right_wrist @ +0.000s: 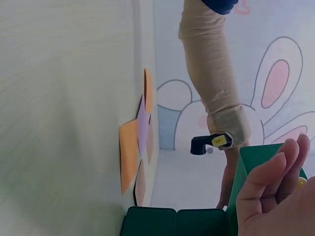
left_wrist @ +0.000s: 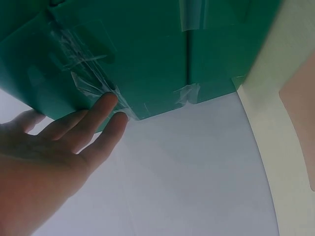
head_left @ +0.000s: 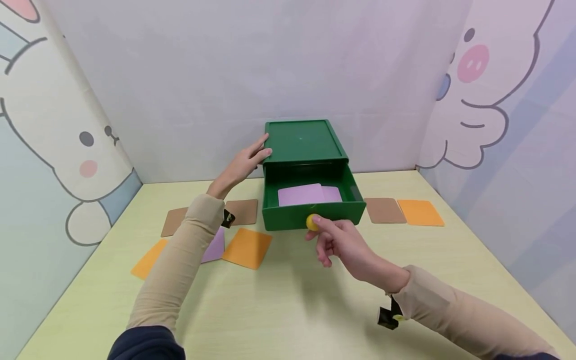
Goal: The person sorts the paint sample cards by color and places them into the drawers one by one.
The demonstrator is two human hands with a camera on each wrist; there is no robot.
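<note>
A green drawer box (head_left: pixel 306 142) stands at the back of the table, its drawer (head_left: pixel 288 218) pulled out toward me. Purple cards (head_left: pixel 299 194) lie inside the drawer. With thumb and finger, my right hand (head_left: pixel 346 247) pinches the round yellow knob (head_left: pixel 311 223) on the drawer front; its other fingers are loosely bent. My left hand (head_left: pixel 243 164) rests against the left side and top edge of the box, fingers extended. In the left wrist view, that hand's fingertips (left_wrist: pixel 109 100) touch the green side wall, which has clear tape on it.
Left of the box lie brown cards (head_left: pixel 242 212), orange cards (head_left: pixel 248 248) and a purple card (head_left: pixel 215 247). To its right are a brown card (head_left: pixel 385 210) and an orange card (head_left: pixel 420 213). A pale curtain (head_left: pixel 225 90) hangs behind the table.
</note>
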